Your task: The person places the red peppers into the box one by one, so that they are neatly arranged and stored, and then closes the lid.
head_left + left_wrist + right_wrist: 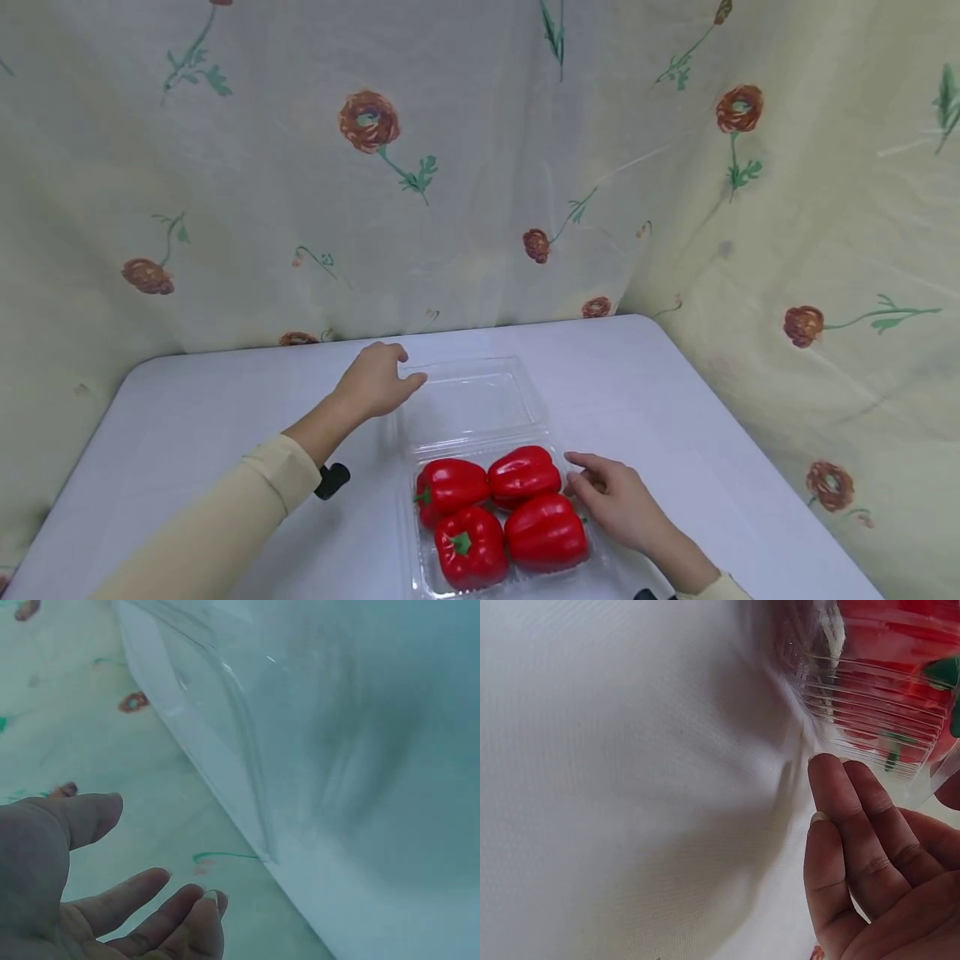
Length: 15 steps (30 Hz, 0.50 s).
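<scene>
Several red bell peppers (551, 533) with green stems sit in the base of a clear plastic clamshell container (414, 567). The clear lid (468, 404) is folded back flat behind the base. My left hand (378, 379) hovers at the lid's left edge, thumb and fingers spread; in the left wrist view, the left hand (135, 900) holds nothing and stands apart from the lid. Beside the base's right wall is my right hand (618, 504). In the right wrist view, the right hand (877, 862) has nearly straight fingers by the ribbed wall; whether they touch it is unclear.
A white table (247, 408) with rounded corners carries the container. Behind it and along the right hangs a pale curtain (465, 167) printed with flowers. Dark straps (332, 481) show near the cream sleeves (232, 508).
</scene>
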Motion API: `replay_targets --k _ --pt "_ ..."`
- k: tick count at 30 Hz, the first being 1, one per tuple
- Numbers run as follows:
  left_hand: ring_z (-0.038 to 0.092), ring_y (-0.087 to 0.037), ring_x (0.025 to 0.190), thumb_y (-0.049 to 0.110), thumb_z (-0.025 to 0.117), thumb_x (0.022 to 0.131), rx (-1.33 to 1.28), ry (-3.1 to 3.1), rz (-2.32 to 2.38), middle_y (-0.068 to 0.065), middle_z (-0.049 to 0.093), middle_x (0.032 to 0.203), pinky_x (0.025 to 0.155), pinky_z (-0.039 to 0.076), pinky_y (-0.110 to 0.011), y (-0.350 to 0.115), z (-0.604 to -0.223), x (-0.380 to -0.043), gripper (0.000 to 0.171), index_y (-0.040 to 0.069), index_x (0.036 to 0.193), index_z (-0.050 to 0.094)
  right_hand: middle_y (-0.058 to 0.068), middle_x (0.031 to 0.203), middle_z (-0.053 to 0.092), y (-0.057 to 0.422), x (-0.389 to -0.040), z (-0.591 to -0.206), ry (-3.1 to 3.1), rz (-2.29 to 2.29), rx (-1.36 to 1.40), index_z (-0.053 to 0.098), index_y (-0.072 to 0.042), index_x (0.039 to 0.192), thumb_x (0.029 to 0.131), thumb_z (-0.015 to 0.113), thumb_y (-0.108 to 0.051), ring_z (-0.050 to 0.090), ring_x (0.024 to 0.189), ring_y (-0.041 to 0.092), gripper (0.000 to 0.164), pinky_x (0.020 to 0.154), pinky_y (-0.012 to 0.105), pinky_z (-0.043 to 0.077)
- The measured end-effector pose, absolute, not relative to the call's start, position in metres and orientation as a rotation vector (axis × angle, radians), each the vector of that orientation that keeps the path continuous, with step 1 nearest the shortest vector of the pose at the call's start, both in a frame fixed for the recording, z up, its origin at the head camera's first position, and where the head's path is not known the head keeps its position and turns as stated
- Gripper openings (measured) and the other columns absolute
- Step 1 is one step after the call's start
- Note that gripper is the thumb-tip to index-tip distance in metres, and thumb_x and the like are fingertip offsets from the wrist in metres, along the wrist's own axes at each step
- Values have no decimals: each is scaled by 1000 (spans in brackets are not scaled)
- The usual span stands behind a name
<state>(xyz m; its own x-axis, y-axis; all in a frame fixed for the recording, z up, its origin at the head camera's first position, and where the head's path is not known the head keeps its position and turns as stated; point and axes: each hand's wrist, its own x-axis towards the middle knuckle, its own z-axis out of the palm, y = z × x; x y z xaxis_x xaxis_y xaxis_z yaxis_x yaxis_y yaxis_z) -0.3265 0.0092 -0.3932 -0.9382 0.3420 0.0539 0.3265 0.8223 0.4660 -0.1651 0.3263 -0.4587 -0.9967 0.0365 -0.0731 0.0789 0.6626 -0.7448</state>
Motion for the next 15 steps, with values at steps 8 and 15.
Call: replay_targets --k 8,15 --pt "61 -34 111 32 63 95 424 2927 739 -24 61 126 92 53 -47 -2 -411 -338 53 -8 129 56 -2 87 68 325 -168 -454 2798 -1235 79 60 -2 132 96 64 -19 64 77 13 40 66 23 55" --pt "61 -35 111 30 62 96 401 2879 740 -26 59 129 90 54 -45 2 -424 -341 54 -11 130 54 1 91 70 341 -189 -429 2862 -1121 3 58 1 133 97 62 -19 65 75 14 41 62 27 54"
